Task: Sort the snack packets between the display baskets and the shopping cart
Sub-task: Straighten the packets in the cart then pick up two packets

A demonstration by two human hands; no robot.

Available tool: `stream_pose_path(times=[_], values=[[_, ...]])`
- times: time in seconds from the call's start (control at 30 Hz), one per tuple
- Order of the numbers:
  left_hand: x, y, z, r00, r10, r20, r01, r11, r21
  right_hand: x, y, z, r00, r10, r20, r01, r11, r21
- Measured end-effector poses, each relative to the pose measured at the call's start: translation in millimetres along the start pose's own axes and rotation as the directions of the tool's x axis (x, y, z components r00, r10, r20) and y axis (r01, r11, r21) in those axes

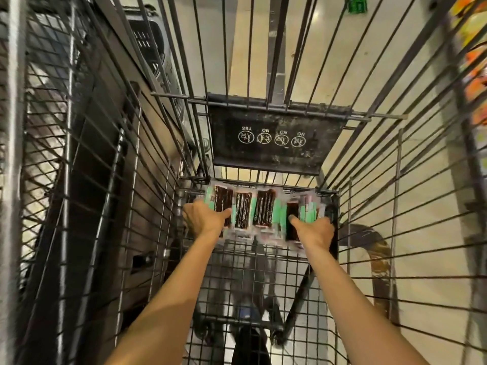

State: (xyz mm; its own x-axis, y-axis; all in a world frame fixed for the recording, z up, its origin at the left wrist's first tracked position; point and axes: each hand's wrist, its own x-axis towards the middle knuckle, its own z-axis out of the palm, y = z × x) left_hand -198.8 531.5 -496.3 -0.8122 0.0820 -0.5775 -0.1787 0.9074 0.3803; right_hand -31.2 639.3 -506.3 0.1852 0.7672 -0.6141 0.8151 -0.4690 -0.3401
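both bare forearms reach down into a wire cart (pixel 147 233) in the head view. low at its far end, against the end wall, sits a row of packets (pixel 263 212) with clear edges, green panels and dark strips inside. the left hand (pixel 204 217) grips the row's left end, thumb laid across a dark strip, fingers curled round the outer edge. the right hand (pixel 313 229) grips the right end, thumb on top; its fingers are mostly hidden. above the row hangs a black flap (pixel 276 138) printed with yes and no icons. pale floor (pixel 342 61) shows through the bars.
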Motion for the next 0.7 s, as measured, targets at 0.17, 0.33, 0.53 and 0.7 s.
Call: stream_pose_path(times=[0.17,0.33,0.53,0.7], values=[[-16.7,0.1,7.4,0.994,0.069,-0.082,-0.067,0.997,0.028,-7.9,1.0,3.4,0.997,-0.037,-0.068,0.034,0.999,-0.037],[-21.2,2.4,6.0,0.996,0.05,-0.075,-0.049,0.999,0.024,-19.1,-2.2,6.2,0.986,-0.116,-0.119,0.099,0.985,-0.141],[-6.3,-2.1,2.8,0.999,0.033,-0.005,-0.033,0.998,-0.052,-21.9,-4.8,5.6,0.978,-0.193,-0.074,0.179,0.97,-0.167],[0.1,-3.3,6.9,0.995,0.046,0.092,-0.051,0.997,0.05,-9.3,-8.2,4.4,0.998,-0.067,0.011,0.067,0.998,-0.023]])
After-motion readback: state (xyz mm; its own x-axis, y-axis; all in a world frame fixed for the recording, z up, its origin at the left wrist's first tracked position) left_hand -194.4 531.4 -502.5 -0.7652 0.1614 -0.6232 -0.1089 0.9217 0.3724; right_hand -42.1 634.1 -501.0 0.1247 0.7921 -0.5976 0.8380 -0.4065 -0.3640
